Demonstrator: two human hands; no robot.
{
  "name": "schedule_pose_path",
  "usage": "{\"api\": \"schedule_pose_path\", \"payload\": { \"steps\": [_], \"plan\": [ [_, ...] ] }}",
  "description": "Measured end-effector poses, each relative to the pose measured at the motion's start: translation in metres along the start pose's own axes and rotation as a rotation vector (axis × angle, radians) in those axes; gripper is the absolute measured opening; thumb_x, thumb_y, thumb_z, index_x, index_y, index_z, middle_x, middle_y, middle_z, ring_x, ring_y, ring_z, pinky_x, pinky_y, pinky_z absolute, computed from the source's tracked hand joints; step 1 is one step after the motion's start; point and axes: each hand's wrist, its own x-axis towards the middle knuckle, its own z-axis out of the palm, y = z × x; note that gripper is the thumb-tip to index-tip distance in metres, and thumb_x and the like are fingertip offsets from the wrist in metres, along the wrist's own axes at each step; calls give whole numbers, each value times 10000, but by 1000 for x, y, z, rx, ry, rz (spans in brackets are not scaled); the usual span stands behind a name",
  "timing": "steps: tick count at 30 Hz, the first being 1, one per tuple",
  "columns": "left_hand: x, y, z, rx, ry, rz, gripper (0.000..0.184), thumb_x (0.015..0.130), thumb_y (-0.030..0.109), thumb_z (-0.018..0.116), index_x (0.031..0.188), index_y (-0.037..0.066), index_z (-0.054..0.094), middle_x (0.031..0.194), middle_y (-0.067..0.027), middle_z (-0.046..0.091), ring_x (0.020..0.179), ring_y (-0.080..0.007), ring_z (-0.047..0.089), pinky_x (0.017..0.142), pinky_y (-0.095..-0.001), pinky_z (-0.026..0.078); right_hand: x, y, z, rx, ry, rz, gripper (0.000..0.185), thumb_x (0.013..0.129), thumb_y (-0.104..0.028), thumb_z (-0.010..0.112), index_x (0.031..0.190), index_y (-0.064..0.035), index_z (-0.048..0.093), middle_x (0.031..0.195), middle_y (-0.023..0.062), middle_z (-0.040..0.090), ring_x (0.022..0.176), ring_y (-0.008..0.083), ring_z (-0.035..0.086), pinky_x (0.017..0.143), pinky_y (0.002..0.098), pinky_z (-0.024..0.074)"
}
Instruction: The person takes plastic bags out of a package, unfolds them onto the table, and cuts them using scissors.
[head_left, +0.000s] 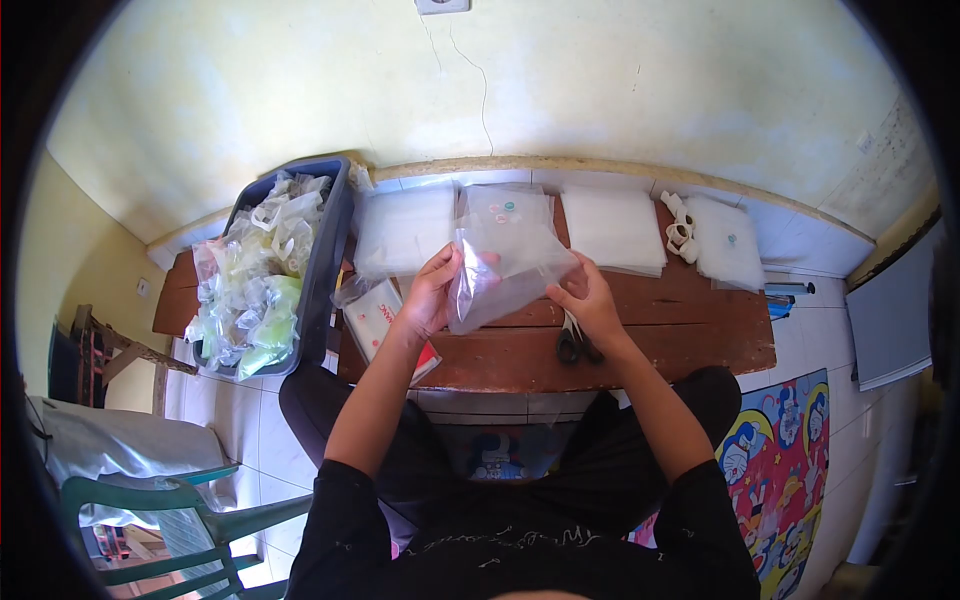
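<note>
Between my two hands, a clear plastic bag [500,290] is held up over the low brown table. My left hand [432,290] grips its left edge, fingers behind and partly hidden. At the right edge, my right hand [585,300] pinches the bag between thumb and fingers. Behind it lies a stack of clear bags [507,208] with small round stickers on top. Black-handled scissors [570,345] rest below my right hand. A white and red package [378,315] lies beside my left wrist.
A blue-grey bin [335,240] full of plastic bags stands at the left. More stacks sit along the back: left [400,225], centre right [612,228] and far right [722,240]. A white coiled strip [680,230] lies between the right stacks. A green chair [200,520] is lower left.
</note>
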Motion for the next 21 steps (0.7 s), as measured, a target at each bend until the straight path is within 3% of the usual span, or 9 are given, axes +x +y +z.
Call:
{"api": "schedule_pose_path", "payload": {
  "steps": [2, 6, 11, 13, 14, 16, 17, 19, 21],
  "plan": [
    [-4, -5, -9, -65, -9, -3, 477, 969, 298, 552, 1336, 14, 442, 1289, -215, 563, 1070, -342, 626, 978, -451, 473, -2, -1, 6, 350, -151, 155, 503, 849, -136, 733, 1275, 20, 516, 1155, 146, 620, 1031, 204, 604, 924, 338, 484],
    [-13, -10, -11, -75, 95, -101, 636, 987, 499, 408, 1407, 23, 370, 1352, -248, 506, 1115, -366, 602, 952, -470, 485, -6, 0, 15, 580, -243, 359, 326, 877, -71, 683, 1159, 38, 561, 995, 108, 658, 904, 165, 636, 848, 304, 520],
    [-33, 1, -42, -177, 46, -251, 793, 955, 662, 221, 1419, 33, 354, 1364, -257, 494, 1068, -375, 621, 904, -447, 518, 5, 7, 37, 605, -167, 424, 111, 905, -13, 606, 1012, 11, 587, 813, 73, 632, 645, 146, 608, 554, 296, 552],
    [-42, 6, -57, -128, -19, -287, 629, 988, 509, 420, 1415, 49, 382, 1286, -231, 569, 978, -304, 652, 876, -390, 531, 12, 8, 46, 595, -166, 426, 132, 905, 2, 579, 1036, 19, 586, 819, 89, 633, 627, 152, 607, 532, 306, 554],
    [-43, 6, -63, -132, -10, -279, 629, 988, 509, 420, 1415, 49, 382, 1286, -231, 569, 978, -304, 652, 876, -390, 531, 17, 8, 52, 587, -159, 427, 158, 906, 17, 552, 1060, 26, 584, 825, 106, 635, 609, 158, 607, 510, 316, 556],
    [-40, 11, -73, 231, 164, -197, 488, 977, 190, 525, 1410, 25, 372, 1176, -206, 638, 948, -273, 672, 830, -375, 558, 31, 5, 69, 557, -164, 449, 198, 911, 18, 535, 1106, 15, 571, 848, 118, 638, 598, 166, 612, 514, 309, 557],
    [-37, 17, -80, 231, 176, -186, 488, 977, 190, 525, 1410, 25, 372, 1176, -206, 638, 948, -273, 672, 830, -375, 558, 40, 3, 79, 529, -152, 468, 239, 917, 20, 518, 1152, 3, 558, 872, 130, 641, 587, 174, 616, 518, 303, 558],
    [-26, 32, -94, 282, 354, -94, 509, 889, -47, 540, 1378, 13, 414, 1057, -163, 679, 908, -206, 669, 828, -338, 561, 59, -8, 96, 495, -200, 470, 276, 924, 19, 500, 1196, -11, 539, 893, 140, 645, 589, 185, 624, 523, 307, 563],
    [-14, 47, -114, 285, 390, -1, 462, 910, -28, 529, 1362, 19, 443, 1001, -130, 682, 841, -173, 660, 742, -288, 553, 80, -16, 115, 461, -236, 472, 313, 931, 19, 482, 1240, -25, 519, 914, 150, 649, 592, 195, 632, 528, 312, 567]
  ]
}}
